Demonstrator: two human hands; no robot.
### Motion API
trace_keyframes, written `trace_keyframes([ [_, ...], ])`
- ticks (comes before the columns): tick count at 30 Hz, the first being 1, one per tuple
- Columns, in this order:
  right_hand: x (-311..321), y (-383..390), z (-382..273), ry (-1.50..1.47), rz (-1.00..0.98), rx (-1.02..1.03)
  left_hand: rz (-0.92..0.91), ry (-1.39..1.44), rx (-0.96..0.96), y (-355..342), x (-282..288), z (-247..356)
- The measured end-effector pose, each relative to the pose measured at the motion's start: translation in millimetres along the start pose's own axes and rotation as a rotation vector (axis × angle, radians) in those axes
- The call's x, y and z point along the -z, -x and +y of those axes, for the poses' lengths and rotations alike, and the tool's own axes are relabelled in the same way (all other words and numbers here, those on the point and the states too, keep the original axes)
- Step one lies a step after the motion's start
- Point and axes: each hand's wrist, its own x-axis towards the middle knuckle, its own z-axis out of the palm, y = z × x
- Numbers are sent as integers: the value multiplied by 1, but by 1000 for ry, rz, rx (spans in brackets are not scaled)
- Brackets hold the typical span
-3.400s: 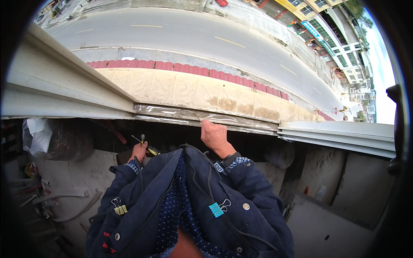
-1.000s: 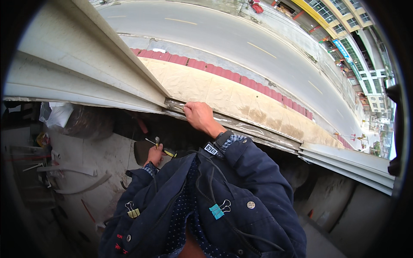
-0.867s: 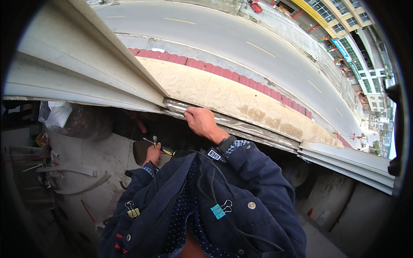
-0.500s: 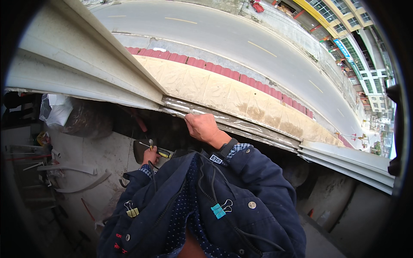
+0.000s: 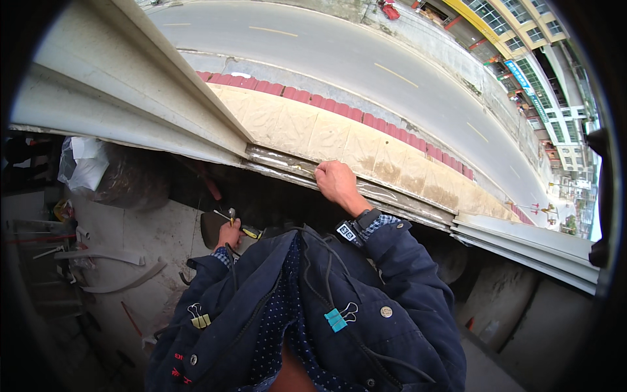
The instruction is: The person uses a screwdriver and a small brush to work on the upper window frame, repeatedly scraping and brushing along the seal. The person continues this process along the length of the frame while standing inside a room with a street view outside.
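Observation:
My right hand is closed, with its fingertips down at the window track, a grimy metal sill channel with white smears. Whatever those fingers pinch, if anything, is hidden. A small pale-yellow bit lies in the track left of this hand. Lower left, my left hand is wrapped round a screwdriver with a yellow-and-black handle. A thin metal shaft and another bit of yellow show at the top of the same fist; whether they belong to a second tool I cannot tell.
A pale window frame rises at the left. Beyond the track lie a beige ledge, red roofing tiles and a street below. Indoors, a stuffed plastic bag and curved strips are on the floor.
My right hand has moved right along the track, uncovering the small yellow bit to its left. The left hand with the screwdriver has stayed nearly in place.

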Motion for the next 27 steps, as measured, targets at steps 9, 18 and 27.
trace_keyframes([
  [9,-40,-38,-52,-11,-22,60,23,82,21,-1,5,-13],
  [18,-70,-57,-82,-53,7,138,87,153,-26,6,6,-19],
  [27,-67,-53,-82,-189,-9,144,64,141,-40,2,10,-19],
])
